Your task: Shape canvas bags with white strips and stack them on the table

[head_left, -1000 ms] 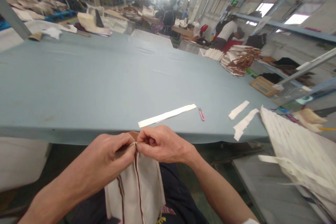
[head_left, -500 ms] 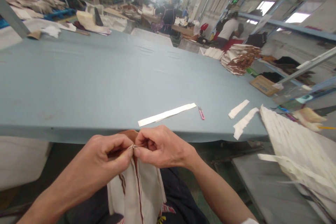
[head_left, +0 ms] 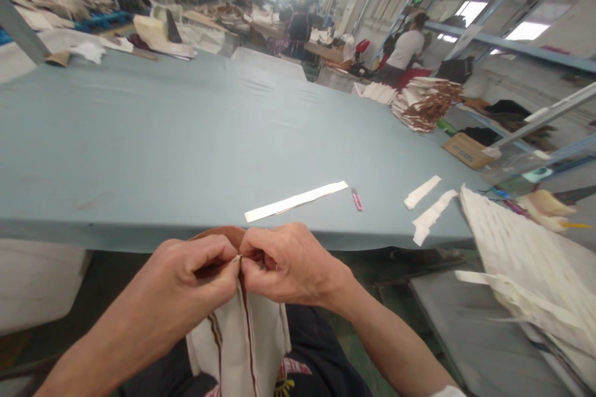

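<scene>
My left hand [head_left: 189,282] and my right hand [head_left: 286,263] meet just below the near edge of the blue-grey table [head_left: 162,136]. Both pinch the top edge of a cream fabric piece [head_left: 244,344] with dark red stripes, fingertips touching at a small metal part. A brown lining shows above my thumbs. The fabric hangs down over my lap.
On the table lie a long white strip [head_left: 295,201], a small pink cutter [head_left: 356,198] and two short white strips [head_left: 428,208]. A stack of cream pieces [head_left: 526,260] sits at the right. Piled bags [head_left: 426,104] stand at the far right edge. Other people work at benches behind.
My hands stay joined at the fabric's top edge, with small finger movements. The brown lining shows a little more above my thumbs.
</scene>
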`<state>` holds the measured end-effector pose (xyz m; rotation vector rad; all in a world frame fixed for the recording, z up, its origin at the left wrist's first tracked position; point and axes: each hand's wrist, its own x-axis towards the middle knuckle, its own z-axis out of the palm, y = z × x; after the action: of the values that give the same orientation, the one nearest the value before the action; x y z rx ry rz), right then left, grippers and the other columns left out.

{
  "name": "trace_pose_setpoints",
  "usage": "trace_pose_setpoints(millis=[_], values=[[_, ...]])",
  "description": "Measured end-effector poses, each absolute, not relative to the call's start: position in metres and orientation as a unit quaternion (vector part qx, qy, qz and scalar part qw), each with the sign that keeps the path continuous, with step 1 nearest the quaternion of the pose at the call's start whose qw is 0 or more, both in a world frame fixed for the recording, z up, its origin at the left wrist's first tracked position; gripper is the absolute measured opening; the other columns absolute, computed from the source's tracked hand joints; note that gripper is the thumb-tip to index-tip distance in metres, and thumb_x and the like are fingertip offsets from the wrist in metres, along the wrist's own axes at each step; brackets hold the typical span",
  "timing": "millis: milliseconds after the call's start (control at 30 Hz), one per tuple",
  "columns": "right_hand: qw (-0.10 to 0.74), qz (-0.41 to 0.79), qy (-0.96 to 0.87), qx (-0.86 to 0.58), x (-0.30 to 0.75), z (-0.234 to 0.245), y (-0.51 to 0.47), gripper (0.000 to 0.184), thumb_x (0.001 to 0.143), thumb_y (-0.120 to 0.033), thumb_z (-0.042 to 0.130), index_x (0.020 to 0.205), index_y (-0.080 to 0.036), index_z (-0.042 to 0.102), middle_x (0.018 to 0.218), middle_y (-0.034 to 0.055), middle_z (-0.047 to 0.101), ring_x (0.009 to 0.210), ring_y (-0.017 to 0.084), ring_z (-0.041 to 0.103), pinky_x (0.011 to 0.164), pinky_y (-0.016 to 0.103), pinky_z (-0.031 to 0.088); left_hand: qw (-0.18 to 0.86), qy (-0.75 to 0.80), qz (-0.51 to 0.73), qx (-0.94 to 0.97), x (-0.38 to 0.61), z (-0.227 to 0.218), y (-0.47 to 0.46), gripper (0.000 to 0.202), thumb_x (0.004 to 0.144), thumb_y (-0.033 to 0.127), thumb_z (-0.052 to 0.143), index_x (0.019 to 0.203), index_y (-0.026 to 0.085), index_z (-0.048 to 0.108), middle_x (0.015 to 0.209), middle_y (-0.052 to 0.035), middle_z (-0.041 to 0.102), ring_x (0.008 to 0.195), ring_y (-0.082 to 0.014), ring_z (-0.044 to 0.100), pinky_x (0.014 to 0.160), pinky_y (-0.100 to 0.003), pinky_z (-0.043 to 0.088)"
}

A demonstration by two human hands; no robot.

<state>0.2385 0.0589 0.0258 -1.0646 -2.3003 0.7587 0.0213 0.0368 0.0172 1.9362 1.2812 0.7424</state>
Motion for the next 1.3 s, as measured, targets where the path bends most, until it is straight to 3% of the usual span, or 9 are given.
trace_pose_setpoints(millis=[100,200,400,533,833,1033,1300], values=[[0.219,0.233,-0.840,-0.438,0.228,0.023,0.055,0.013,0.088,-0.023,0.063,0.077,-0.022,0.057,0.066,-0.0032,0.059,0.061,0.012,0.041,0.060,0.029,0.023,0.340,0.508,0.291,0.736,0.026,0.018,0.038,0.030,0.086,0.038,0.054,0.062,0.022,0.062,0.057,0.0031,0.055,0.053,-0.0128,0.049,0.049,-0.022,0.033],[0.216,0.260,-0.812,-0.476,0.221,0.019,0.054,0.013,0.086,-0.022,0.064,0.076,-0.022,0.056,0.067,-0.0036,0.057,0.062,0.012,0.041,0.062,0.030,0.023,0.377,0.531,0.283,0.705,0.025,0.013,0.040,0.031,0.086,0.043,0.057,0.066,0.021,0.066,0.061,0.0014,0.061,0.059,-0.0151,0.054,0.052,-0.022,0.037],[0.258,0.550,-0.669,-0.428,0.224,0.003,0.062,0.011,0.085,-0.024,0.063,0.076,-0.023,0.057,0.067,-0.0070,0.050,0.064,0.012,0.044,0.058,0.023,0.033,0.504,0.506,0.267,0.648,0.016,0.000,0.046,0.041,0.086,0.055,0.068,0.067,0.019,0.070,0.061,0.0026,0.055,0.057,-0.0132,0.046,0.052,-0.021,0.035],[0.239,0.661,-0.606,-0.373,0.229,-0.009,0.066,0.009,0.089,-0.023,0.061,0.081,-0.022,0.057,0.067,-0.0071,0.051,0.062,0.011,0.047,0.058,0.022,0.038,0.557,0.468,0.274,0.629,0.013,-0.006,0.049,0.044,0.089,0.059,0.074,0.069,0.019,0.072,0.062,0.0016,0.059,0.059,-0.0137,0.048,0.054,-0.021,0.041],[0.269,0.521,-0.728,-0.356,0.241,0.009,0.064,0.016,0.097,-0.031,0.068,0.087,-0.022,0.059,0.073,-0.0073,0.055,0.064,0.010,0.046,0.064,0.024,0.038,0.540,0.463,0.270,0.649,0.012,-0.001,0.048,0.045,0.092,0.059,0.072,0.071,0.019,0.072,0.062,0.0019,0.056,0.060,-0.0136,0.046,0.054,-0.020,0.037],[0.247,0.405,-0.795,-0.378,0.238,0.020,0.063,0.016,0.095,-0.021,0.066,0.083,-0.023,0.055,0.069,-0.0079,0.051,0.063,0.010,0.046,0.066,0.026,0.032,0.529,0.471,0.252,0.659,0.009,-0.001,0.046,0.045,0.095,0.058,0.069,0.072,0.019,0.072,0.065,0.0018,0.056,0.061,-0.0141,0.047,0.055,-0.021,0.037],[0.224,0.388,-0.810,-0.379,0.234,0.023,0.062,0.014,0.094,-0.022,0.061,0.083,-0.024,0.054,0.067,-0.0069,0.052,0.060,0.011,0.045,0.063,0.025,0.031,0.522,0.476,0.255,0.661,0.006,-0.002,0.042,0.044,0.095,0.056,0.067,0.071,0.019,0.071,0.065,0.0024,0.054,0.061,-0.0138,0.046,0.056,-0.021,0.037]])
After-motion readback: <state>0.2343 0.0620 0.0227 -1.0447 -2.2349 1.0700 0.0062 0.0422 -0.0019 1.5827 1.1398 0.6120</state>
